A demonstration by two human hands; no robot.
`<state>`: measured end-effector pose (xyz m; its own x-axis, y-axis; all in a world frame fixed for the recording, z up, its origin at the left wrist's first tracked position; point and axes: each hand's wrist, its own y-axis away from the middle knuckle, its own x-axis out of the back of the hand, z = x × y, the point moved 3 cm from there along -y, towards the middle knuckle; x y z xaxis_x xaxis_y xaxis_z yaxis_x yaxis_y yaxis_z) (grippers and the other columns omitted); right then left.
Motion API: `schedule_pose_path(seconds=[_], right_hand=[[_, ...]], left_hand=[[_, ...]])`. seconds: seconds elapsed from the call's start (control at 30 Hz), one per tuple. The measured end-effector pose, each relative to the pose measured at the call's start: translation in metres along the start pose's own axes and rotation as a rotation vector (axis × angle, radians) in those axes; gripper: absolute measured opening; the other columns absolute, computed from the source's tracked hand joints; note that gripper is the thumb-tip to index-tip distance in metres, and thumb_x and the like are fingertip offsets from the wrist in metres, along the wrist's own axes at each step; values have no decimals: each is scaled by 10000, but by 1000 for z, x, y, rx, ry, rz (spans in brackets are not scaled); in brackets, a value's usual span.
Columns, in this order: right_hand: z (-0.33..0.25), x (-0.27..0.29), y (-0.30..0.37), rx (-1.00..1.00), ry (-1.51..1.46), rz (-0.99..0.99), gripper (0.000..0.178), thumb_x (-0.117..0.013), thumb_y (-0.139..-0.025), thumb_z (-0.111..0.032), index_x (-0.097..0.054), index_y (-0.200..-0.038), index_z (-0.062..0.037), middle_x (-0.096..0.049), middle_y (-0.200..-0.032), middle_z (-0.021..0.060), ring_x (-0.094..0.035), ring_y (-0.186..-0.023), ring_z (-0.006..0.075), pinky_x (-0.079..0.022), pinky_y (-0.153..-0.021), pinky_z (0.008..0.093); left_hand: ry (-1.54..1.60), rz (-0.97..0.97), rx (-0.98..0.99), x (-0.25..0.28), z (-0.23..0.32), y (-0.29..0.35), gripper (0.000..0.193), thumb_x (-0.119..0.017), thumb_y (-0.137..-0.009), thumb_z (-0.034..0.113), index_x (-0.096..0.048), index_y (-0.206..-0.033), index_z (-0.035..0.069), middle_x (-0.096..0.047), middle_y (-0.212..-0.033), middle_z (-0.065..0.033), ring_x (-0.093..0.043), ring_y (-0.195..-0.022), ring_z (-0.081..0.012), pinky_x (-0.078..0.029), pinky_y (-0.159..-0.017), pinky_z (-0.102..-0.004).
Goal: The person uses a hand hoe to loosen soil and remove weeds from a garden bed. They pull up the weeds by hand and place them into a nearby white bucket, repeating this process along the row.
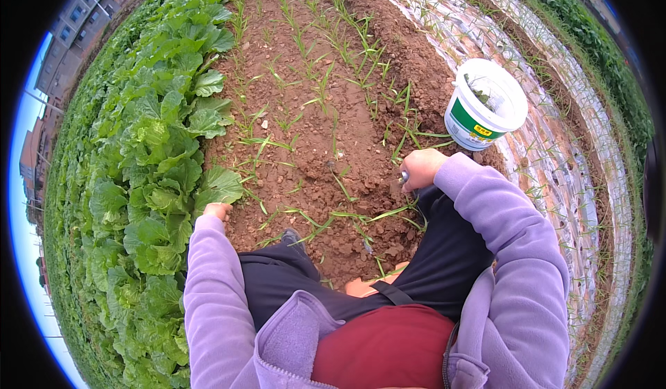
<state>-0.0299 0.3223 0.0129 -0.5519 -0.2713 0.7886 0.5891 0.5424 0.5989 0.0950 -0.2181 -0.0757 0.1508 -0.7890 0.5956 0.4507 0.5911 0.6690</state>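
A small metal-tipped hand tool (404, 176) is gripped in the right hand (420, 168), whose fingers are curled tight into a fist around the handle; only a short grey end is seen poking out at the nine o'clock side of the fist, just above the brown crumbly soil bed (312, 146). What kind of tool it is cannot be told, since the rest is hidden in the fist. Its long axis is judged to run roughly from three o'clock to nine o'clock, with the exposed end pointing toward nine o'clock and slightly down at the earth. It is judged to be stiff, light and not fragile, best taken by the handle well back from the metal end, and possibly slippery if soiled.

The left hand (217, 211) is mostly hidden by the lilac fleece sleeve (208, 285); whether it is spread or closed cannot be told. It lies at the edge of the row of broad green leafy cabbages (152, 174), touching or just beside a leaf.

Thin green seedling shoots (333, 77) stand in rows across the bed. A white plastic bucket with a green label (485, 105) stands near the right hand, at one o'clock from it.
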Motion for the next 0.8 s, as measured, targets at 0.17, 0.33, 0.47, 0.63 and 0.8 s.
schedule_pose_path(seconds=[0.17, 0.33, 0.47, 0.63, 0.8], right_hand=[[0, -2, -1, 13, 1, 20, 384, -732, -716, -423, -698, -937, -112, -691, -872, 122, -661, -860, 316, -519, -763, 422], [-2, 1, -3, -28, 17, 35, 332, -716, -662, -346, -723, -874, -91, -696, -852, 105, -670, -842, 282, -532, -728, 389], [-22, 9, 1, 5, 101, 50, 259, -678, -669, -243, -717, -845, -58, -688, -819, 137, -676, -805, 307, -544, -702, 405], [-58, 13, 21, 30, 77, 265, 187, -676, -659, -203, -718, -762, -52, -695, -776, 113, -686, -732, 267, -534, -607, 395], [-82, -3, 32, 143, -4, 266, 141, -659, -713, -179, -742, -806, -113, -716, -806, 56, -696, -767, 226, -531, -574, 385]], left_hand=[[-110, 6, -96, 5, -5, -24, 147, -687, -794, 195, -642, -798, 55, -480, -554, -42, -381, -408, -171, -330, -418, -355], [-154, 134, -166, 12, -16, -51, 150, -739, -709, 129, -667, -748, 3, -603, -624, -97, -526, -516, -213, -411, -506, -375], [20, 47, -98, 12, -19, -65, 111, -703, -746, 100, -624, -741, 23, -512, -546, -89, -435, -401, -221, -353, -399, -394], [195, -84, -86, -8, 19, -32, 113, -601, -842, 123, -613, -905, 31, -407, -570, -7, -333, -399, -135, -344, -394, -334], [580, -262, -353, -89, 157, 51, 207, -515, -919, 187, -588, -1011, 17, -472, -735, -7, -436, -523, -124, -404, -471, -317]])
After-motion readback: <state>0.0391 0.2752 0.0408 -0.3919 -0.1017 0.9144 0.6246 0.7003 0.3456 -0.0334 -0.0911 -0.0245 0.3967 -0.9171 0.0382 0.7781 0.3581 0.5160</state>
